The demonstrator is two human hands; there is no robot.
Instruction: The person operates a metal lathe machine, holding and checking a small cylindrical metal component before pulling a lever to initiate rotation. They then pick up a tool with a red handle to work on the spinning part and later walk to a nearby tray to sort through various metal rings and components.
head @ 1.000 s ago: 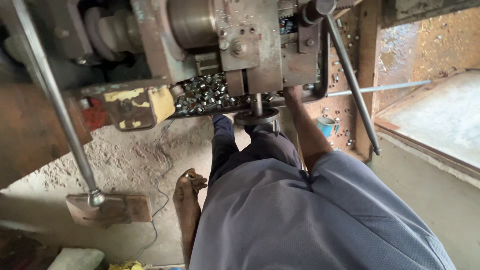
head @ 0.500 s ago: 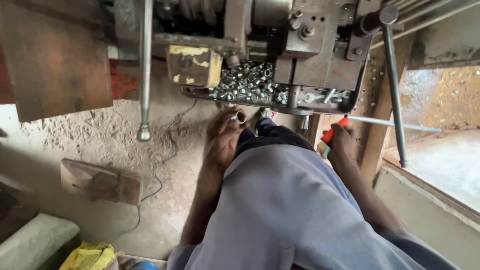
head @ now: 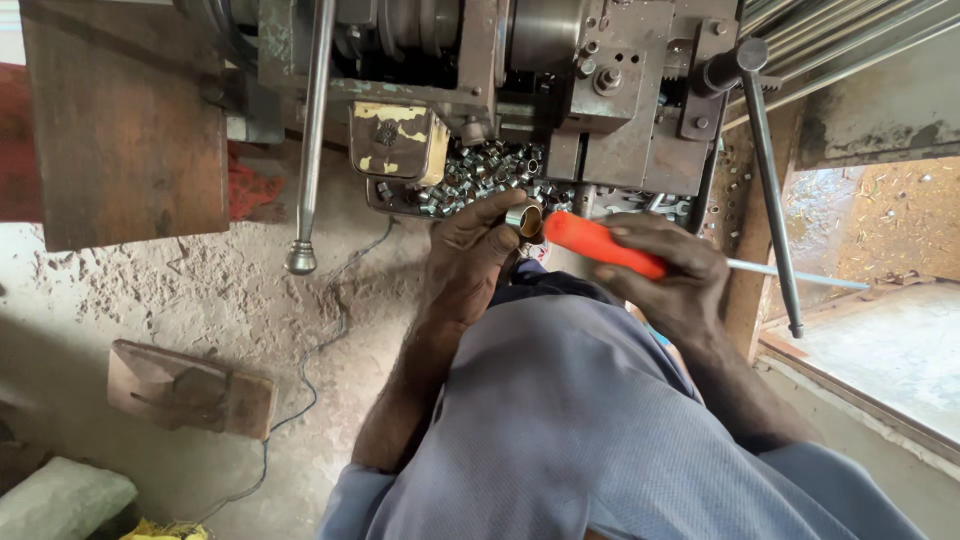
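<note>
1. At the far left, a rusty brown metal panel (head: 125,130) hangs above the dusty concrete floor (head: 180,300), and a flat wooden block (head: 190,388) lies on that floor lower down, with a thin wire running past it.
2. A long steel lever (head: 308,140) with a round knob at its lower end hangs down from the machine (head: 560,70), just right of the panel.
3. Below the machine body sits a tray (head: 385,200) heaped with small shiny metal rings (head: 475,175); a chipped yellow plate (head: 398,140) is fixed above its left part.
4. The left hand (head: 480,255) is closed in a pinch around a short metal sleeve (head: 525,218), thumb and fingers curled on it, right at the tray's front edge.
5. The sleeve's open end faces the tip of the orange handle, which lies just beside it.
6. The right hand (head: 670,275) is wrapped shut around a screwdriver (head: 600,245) with an orange handle; its thin shaft sticks out past the hand toward the right.
7. Both hands are held in front of the person's grey shirt (head: 590,430).
8. At the right, a dark slanted rod (head: 768,180) runs down from the machine toward a pale sill (head: 880,350).
</note>
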